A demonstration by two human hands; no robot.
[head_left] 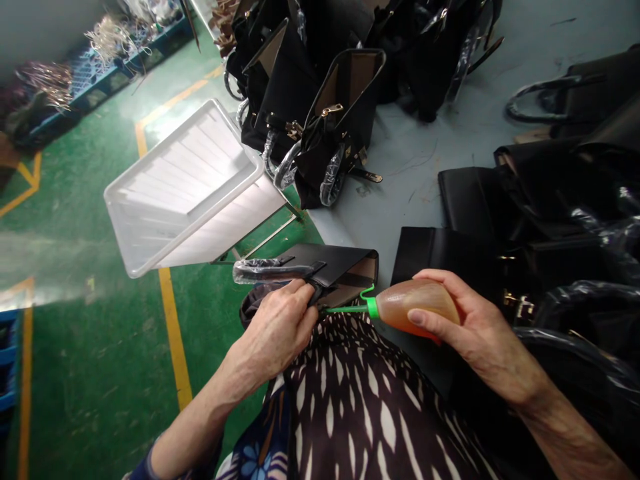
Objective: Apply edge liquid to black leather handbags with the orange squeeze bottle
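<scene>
Flecked cloth drapes me; my right grip wraps a bulbous, translucent bottle, my left grip holds a smooth bag.

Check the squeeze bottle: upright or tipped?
Tipped. The squeeze bottle lies sideways in the right hand, its thin green nozzle pointing toward the left hand.

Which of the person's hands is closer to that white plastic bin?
Left. The left hand, gripping a black bag, is below and to the right of the white bin; the right hand, holding a squeeze bottle, is farther right.
</scene>
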